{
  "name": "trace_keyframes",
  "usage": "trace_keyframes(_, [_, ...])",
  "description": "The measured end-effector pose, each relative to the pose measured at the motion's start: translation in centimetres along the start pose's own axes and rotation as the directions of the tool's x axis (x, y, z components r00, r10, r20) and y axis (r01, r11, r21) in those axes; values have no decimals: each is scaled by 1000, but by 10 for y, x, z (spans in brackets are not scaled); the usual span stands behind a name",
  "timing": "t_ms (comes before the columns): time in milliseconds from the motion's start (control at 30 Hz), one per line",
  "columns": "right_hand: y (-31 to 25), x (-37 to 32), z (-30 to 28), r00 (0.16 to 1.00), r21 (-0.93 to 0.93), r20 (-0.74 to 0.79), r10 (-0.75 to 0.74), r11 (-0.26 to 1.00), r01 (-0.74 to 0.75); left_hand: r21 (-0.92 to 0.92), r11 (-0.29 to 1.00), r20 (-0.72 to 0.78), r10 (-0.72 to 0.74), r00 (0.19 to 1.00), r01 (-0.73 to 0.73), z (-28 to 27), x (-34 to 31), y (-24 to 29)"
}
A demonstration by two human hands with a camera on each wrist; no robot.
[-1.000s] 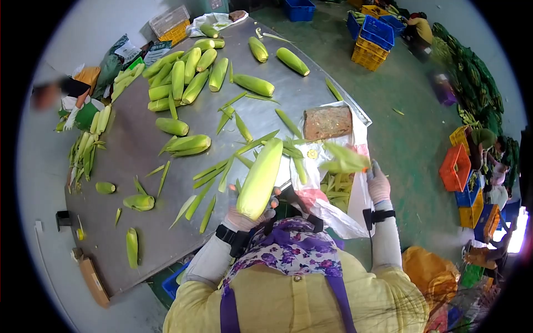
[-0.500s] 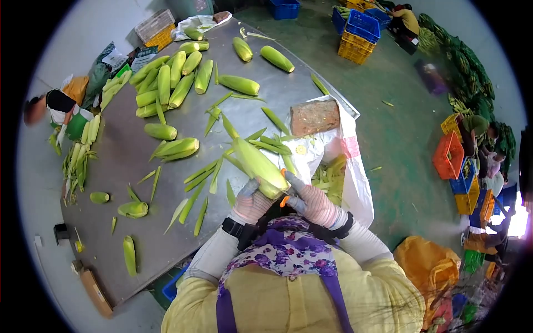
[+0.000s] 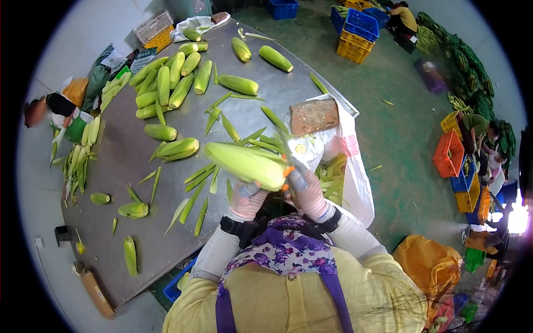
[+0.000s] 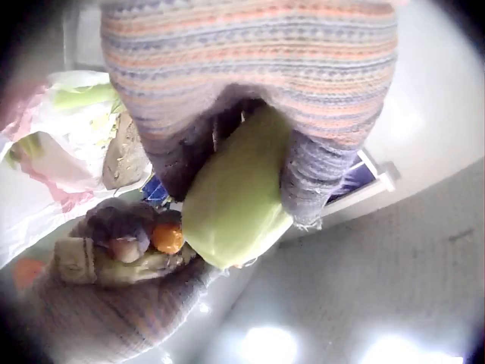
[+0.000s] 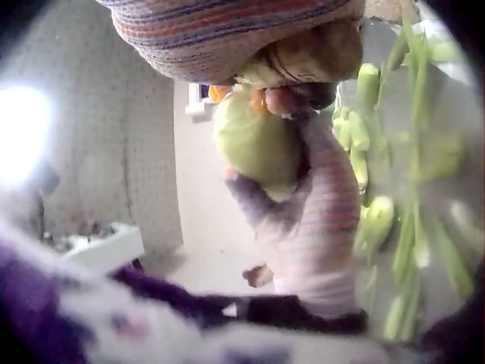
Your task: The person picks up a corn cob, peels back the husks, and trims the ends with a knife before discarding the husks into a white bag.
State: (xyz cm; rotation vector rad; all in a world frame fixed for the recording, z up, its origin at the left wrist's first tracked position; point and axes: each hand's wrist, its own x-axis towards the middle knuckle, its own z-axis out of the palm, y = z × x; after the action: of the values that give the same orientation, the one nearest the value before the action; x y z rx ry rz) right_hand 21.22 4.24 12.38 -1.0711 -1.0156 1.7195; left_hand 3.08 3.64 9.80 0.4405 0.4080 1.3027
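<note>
A husked corn ear (image 3: 244, 165) lies slanted above the table's near edge, its cut end toward the right. The left hand (image 3: 247, 201) grips it from below; in the left wrist view, fingers and thumb of that hand (image 4: 250, 76) are on both sides of the ear (image 4: 239, 193). At the cut end, the right hand (image 3: 309, 192) pinches a husk leaf, which is blurred above it. Orange pieces show at its fingertips. In the right wrist view, the curled right hand (image 5: 235, 38) touches the ear (image 5: 254, 140), partly covering its end.
Corn ears (image 3: 177, 83) are piled on the metal table (image 3: 127, 227), with loose husk leaves (image 3: 194, 194) nearer. A brick (image 3: 314, 117) rests on a white sack (image 3: 358, 191) at the right edge. Another person (image 3: 61, 108) is at the far left.
The ear has swung from pointing up and away to lying more sideways, its tip now toward the left. The right hand has moved slightly up, staying at the cut end.
</note>
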Motion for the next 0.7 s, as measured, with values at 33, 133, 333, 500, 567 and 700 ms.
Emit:
trace_keyframes(33, [-8,4,-2,1000,88,-5,25,996,-24,28,1000,8,12,1000,-12,1,0,1])
trace_keyframes(133, [-10,11,-11,999,147,21,37,988,-40,63,996,-11,63,998,-63,6,-2,2])
trace_keyframes(333, [5,17,-21,992,269,83,91,957,-110,546,830,162,27,986,-112,-12,3,13])
trace_keyframes(500, [-50,-1,-10,987,-2,-136,82,997,-83,558,830,106,-74,992,3,-16,-2,11])
trace_keyframes(567, [-51,-1,-6,975,15,-218,-40,999,44,228,965,64,-150,987,131,-2,-3,9])
trace_keyframes(700, [-45,-4,-42,949,-207,-310,-53,978,-13,-295,932,-14,-226,974,212,-7,3,-11])
